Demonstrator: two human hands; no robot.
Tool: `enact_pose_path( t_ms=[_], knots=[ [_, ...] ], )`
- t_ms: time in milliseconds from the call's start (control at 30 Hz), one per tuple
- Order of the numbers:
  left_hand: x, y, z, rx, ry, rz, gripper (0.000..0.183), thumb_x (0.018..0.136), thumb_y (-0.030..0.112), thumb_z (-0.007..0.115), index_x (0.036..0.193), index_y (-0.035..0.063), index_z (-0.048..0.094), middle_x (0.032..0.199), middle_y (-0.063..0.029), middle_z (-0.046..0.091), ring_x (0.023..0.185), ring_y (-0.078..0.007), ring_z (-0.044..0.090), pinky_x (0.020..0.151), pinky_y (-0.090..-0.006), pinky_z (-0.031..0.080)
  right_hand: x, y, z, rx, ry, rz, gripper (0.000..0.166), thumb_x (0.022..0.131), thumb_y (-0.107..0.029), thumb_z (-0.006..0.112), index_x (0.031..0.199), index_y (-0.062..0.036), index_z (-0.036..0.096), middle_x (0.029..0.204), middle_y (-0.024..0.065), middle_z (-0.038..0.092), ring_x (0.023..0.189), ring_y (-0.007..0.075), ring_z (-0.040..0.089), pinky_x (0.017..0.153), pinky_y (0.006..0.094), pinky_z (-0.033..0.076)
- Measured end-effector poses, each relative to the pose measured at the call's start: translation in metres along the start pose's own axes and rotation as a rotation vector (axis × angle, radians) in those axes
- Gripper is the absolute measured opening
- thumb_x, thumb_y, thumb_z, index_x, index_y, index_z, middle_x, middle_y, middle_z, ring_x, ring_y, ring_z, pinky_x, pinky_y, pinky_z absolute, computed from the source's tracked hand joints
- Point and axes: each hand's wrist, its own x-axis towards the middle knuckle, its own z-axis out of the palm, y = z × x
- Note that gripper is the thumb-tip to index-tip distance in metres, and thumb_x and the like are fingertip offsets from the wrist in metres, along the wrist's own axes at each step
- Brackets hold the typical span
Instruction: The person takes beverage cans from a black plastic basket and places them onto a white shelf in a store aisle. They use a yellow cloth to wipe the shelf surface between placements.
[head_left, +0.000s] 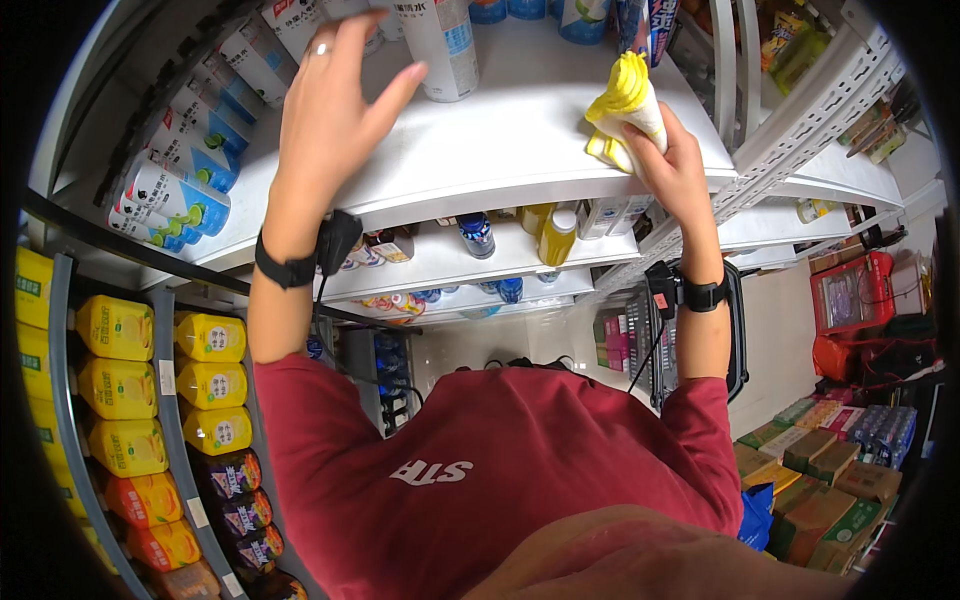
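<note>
My left hand (330, 112) is raised over the white shelf board (517, 127) with its fingers apart. Its thumb tip is close to a white and blue drink bottle (442, 56) standing near the board's front; I see no grip on it. In my right hand (679, 161) is a bunched white cloth with yellow edging (626, 112), held above the right end of the same board. Behind the cloth stand blue and red packages (660, 30), partly cut off by the frame's top. Rows of white and blue bottles (176, 184) line the board's left side.
Lower shelves hold a yellow-green bottle (557, 236) and a blue bottle (476, 236). A perforated metal upright (795, 112) rises at right. Yellow bottles (120, 386) fill a rack at left. A shopping basket (649, 337) and stacked cartons (825, 465) are to the right.
</note>
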Motion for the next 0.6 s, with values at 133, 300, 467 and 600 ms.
enact_pose_path(
  t_ms=[133,300,467,600],
  knots=[
    [-0.031,0.011,-0.022,-0.194,0.003,-0.115,0.022,0.09,0.016,0.077,0.1,0.0008,0.065,0.083,-0.0072,0.066,0.069,-0.0178,0.062,0.062,-0.0273,0.049,-0.001,0.0,0.0,0.004,-0.003,0.011,0.028,0.095,-0.014,0.066,0.119,-0.0012,0.065,0.098,0.0153,0.075,0.088,0.0222,0.073,0.081,0.0321,0.054],
    [-0.087,0.018,-0.021,-0.41,-0.162,-0.438,0.017,0.089,0.004,0.075,0.077,0.0002,0.062,0.065,-0.0029,0.052,0.057,-0.0116,0.044,0.053,-0.0267,0.036,0.0,0.001,-0.001,-0.008,-0.003,-0.002,0.027,0.094,-0.013,0.066,0.119,-0.001,0.065,0.098,0.015,0.075,0.088,0.0215,0.072,0.082,0.0317,0.054],
    [-0.103,0.004,-0.011,-0.321,-0.214,-0.533,0.027,0.091,0.012,0.072,0.073,0.0024,0.055,0.058,-0.0051,0.041,0.053,-0.0171,0.04,0.052,-0.0321,0.033,0.0,-0.004,-0.002,-0.016,-0.02,0.017,0.027,0.095,-0.011,0.065,0.119,-0.0007,0.065,0.099,0.0136,0.075,0.089,0.0198,0.071,0.083,0.0311,0.053],
    [-0.1,-0.001,-0.004,-0.326,-0.287,-0.565,0.027,0.093,0.016,0.071,0.075,0.0025,0.055,0.057,-0.0061,0.041,0.054,-0.0197,0.04,0.053,-0.0345,0.035,0.0,0.002,-0.003,-0.01,-0.007,0.004,0.028,0.095,-0.011,0.065,0.121,-0.0001,0.065,0.1,0.0126,0.075,0.091,0.017,0.07,0.084,0.0302,0.053]
  ],
)
